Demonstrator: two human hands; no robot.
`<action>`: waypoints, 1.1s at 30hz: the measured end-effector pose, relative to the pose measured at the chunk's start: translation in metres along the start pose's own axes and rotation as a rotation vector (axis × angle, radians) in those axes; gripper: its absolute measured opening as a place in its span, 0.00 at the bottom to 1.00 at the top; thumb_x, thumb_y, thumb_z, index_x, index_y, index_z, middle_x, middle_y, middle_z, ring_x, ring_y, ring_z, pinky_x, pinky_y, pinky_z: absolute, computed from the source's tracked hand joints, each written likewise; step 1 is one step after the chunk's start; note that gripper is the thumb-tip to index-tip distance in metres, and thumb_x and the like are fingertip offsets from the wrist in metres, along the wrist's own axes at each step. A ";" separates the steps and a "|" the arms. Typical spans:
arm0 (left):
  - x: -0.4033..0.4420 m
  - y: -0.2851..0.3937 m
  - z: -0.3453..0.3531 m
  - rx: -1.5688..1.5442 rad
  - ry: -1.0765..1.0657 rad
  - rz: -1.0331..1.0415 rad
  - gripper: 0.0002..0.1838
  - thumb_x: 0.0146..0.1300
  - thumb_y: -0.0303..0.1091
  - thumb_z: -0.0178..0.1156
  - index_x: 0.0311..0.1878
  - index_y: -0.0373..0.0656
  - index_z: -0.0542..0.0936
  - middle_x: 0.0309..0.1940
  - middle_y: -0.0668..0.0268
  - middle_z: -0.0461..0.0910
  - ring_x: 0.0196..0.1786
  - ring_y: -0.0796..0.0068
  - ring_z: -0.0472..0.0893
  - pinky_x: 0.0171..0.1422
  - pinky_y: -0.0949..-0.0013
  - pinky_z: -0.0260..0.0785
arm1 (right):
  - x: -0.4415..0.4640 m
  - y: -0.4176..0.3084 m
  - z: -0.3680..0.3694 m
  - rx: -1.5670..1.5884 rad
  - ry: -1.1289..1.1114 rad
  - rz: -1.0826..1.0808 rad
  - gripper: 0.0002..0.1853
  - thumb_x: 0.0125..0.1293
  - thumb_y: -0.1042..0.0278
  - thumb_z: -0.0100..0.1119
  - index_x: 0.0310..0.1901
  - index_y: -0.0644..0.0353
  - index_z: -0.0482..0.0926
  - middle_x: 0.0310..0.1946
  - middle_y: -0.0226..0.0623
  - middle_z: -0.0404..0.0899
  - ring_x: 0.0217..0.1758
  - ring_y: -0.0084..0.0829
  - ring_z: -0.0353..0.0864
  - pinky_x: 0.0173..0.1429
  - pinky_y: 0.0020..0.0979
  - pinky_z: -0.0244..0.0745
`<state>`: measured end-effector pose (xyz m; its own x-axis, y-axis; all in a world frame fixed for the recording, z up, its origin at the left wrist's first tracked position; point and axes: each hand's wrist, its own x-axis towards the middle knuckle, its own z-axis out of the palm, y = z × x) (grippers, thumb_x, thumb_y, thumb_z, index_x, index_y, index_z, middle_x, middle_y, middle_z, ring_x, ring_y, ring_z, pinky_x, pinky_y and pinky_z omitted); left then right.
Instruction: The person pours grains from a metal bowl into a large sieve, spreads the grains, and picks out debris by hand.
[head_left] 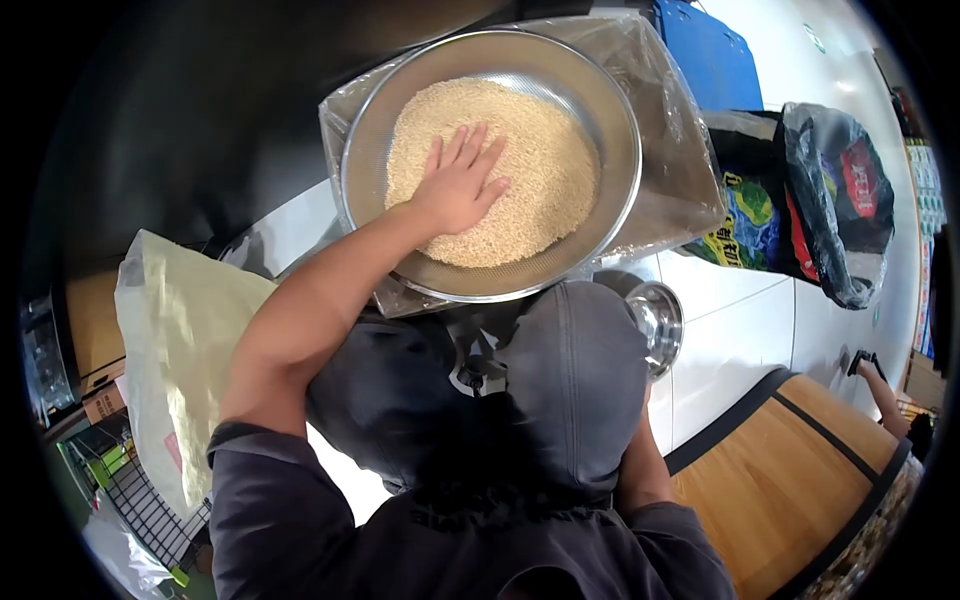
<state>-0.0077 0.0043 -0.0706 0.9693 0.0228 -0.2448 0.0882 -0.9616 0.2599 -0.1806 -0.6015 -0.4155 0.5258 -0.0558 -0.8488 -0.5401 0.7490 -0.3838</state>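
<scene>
Head view. We see our left hand [462, 190] palm down on a heap of pale tan grain [535, 180], its fingers spread apart, thumb out to the right, gripping nothing we can make out. The grain lies inside a round metal sieve [618, 150], covering most of the mesh floor; some bare mesh shows at the far edge. The sieve sits over a brown container draped in clear plastic [672, 185], just beyond our knees. Our right forearm [645, 470] runs down beside the right knee, which hides the right hand; we cannot tell whether its fingers are apart or together. A shiny metal bowl [655, 325] stands just beside that knee, partly covered by it. To the right we note a black printed bag [765, 215]; to the left, a pale yellow sack [185, 350] near the left arm.
</scene>
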 end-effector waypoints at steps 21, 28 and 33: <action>-0.023 -0.093 -0.026 -0.470 0.082 -0.186 0.24 0.81 0.38 0.48 0.76 0.43 0.72 0.78 0.50 0.67 0.79 0.52 0.67 0.82 0.58 0.57 | -0.038 0.032 0.135 -0.122 0.315 0.159 0.21 0.82 0.67 0.41 0.69 0.69 0.69 0.69 0.48 0.71 0.67 0.46 0.76 0.72 0.44 0.73; -0.047 -0.052 -0.051 -0.563 -0.238 -0.143 0.20 0.80 0.36 0.50 0.68 0.39 0.77 0.64 0.52 0.79 0.67 0.58 0.78 0.74 0.61 0.67 | -0.061 0.005 0.198 -0.348 0.491 -0.052 0.21 0.80 0.70 0.44 0.70 0.67 0.68 0.71 0.47 0.67 0.66 0.47 0.77 0.70 0.44 0.75; -0.050 0.020 -0.039 -0.415 -0.335 -0.002 0.25 0.80 0.43 0.48 0.72 0.38 0.73 0.69 0.44 0.74 0.72 0.48 0.73 0.77 0.57 0.63 | -0.118 -0.071 0.293 -0.489 0.561 -0.705 0.21 0.79 0.73 0.46 0.70 0.66 0.67 0.73 0.46 0.65 0.65 0.47 0.78 0.69 0.43 0.76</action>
<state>-0.0457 -0.0051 -0.0171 0.8485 -0.1291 -0.5131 0.2395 -0.7710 0.5901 -0.0117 -0.4548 -0.1816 0.5118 -0.7742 -0.3723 -0.5021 0.0821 -0.8609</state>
